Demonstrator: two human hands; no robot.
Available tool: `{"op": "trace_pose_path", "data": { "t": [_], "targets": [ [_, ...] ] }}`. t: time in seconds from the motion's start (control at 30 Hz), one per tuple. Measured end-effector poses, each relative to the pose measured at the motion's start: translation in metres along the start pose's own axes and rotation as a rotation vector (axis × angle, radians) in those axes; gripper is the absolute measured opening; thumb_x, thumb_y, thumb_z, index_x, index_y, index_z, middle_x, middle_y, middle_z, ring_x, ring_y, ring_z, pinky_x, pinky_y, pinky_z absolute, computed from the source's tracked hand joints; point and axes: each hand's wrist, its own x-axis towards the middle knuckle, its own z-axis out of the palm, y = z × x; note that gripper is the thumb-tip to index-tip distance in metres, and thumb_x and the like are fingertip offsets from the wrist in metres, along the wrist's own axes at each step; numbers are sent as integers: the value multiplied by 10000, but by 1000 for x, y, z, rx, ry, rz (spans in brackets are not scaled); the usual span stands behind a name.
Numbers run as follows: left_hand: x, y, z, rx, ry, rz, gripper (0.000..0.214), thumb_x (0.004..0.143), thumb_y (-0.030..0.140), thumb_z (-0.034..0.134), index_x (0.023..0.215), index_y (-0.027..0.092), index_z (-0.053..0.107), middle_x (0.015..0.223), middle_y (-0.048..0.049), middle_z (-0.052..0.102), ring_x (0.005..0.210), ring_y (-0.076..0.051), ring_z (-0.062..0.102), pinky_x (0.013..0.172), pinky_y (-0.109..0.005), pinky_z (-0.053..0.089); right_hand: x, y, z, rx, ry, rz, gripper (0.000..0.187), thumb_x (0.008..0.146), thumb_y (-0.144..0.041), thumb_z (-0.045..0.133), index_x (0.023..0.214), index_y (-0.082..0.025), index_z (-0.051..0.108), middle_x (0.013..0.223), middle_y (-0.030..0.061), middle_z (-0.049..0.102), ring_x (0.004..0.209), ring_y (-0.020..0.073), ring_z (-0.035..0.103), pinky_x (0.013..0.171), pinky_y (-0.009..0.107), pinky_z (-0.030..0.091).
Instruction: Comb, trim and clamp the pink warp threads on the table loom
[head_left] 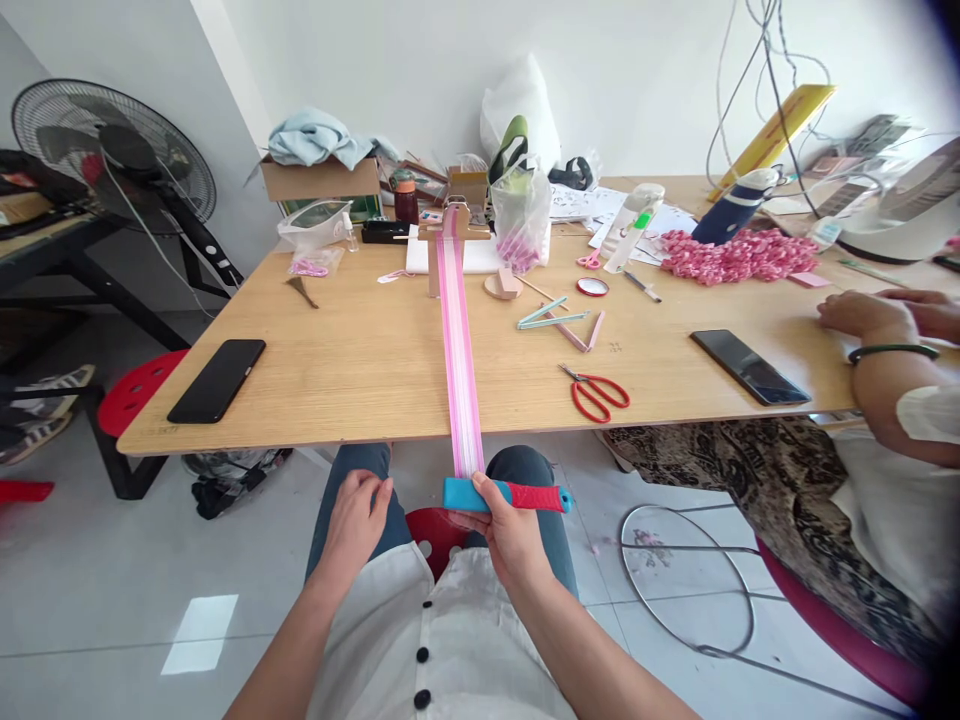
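Note:
My right hand (pixel 506 525) is wrapped round a brush (pixel 536 497) with a blue head and a red handle. The brush lies crosswise at the near end of a band of pink and white threads (pixel 462 370); its underside is hidden. That band runs taut across the table to a wooden stand (pixel 454 218), where a metal clip sits at the top. My left hand (pixel 356 520) rests on my left thigh, fingers loosely bent and holding nothing. Red-handled scissors (pixel 596 392) lie on the table to the right of the threads.
A black phone (pixel 217 381) lies at the table's left, another phone (pixel 750 366) at the right. Hair clips (pixel 555 315), tape (pixel 592 287) and a pink braided bundle (pixel 739 258) sit farther back. Another person's hands (pixel 885 315) rest at the right edge. A fan (pixel 116 150) stands left.

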Motion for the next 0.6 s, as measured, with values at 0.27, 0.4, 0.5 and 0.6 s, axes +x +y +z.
{"op": "trace_pose_path", "data": {
  "t": [0.27, 0.4, 0.5, 0.6],
  "targets": [
    [-7, 13, -1, -221, 41, 123, 365, 904, 515, 453, 1042, 214, 607, 1043, -89, 619, 1011, -244, 590, 938, -406, 468, -14, -9, 3, -9, -26, -2, 435, 500, -436, 864, 742, -140, 657, 606, 4, 648, 611, 228, 680, 567, 380, 609],
    [-10, 37, 5, -756, -345, 139, 595, 918, 564, 425, 1445, 296, 357, 1353, -106, 557, 1208, -249, 542, 1038, -433, 416, -19, -11, 5, -7, -42, 10, 437, 498, -436, 866, 738, -137, 657, 607, 14, 648, 596, 216, 666, 549, 361, 598],
    [-3, 55, 11, -931, -655, 140, 628, 897, 625, 400, 1434, 299, 408, 1416, -104, 527, 1290, -289, 488, 1065, -479, 383, -21, -10, 6, -28, -77, 6, 413, 527, -444, 857, 730, -137, 669, 636, 26, 656, 632, 218, 667, 558, 352, 596],
    [8, 72, 12, -939, -842, 124, 624, 870, 651, 428, 1313, 240, 581, 1307, -131, 623, 1255, -313, 526, 1062, -490, 380, -21, -10, 6, -50, -117, 1, 398, 561, -463, 844, 733, -140, 686, 660, 29, 657, 645, 211, 660, 580, 359, 600]
  ]
}}
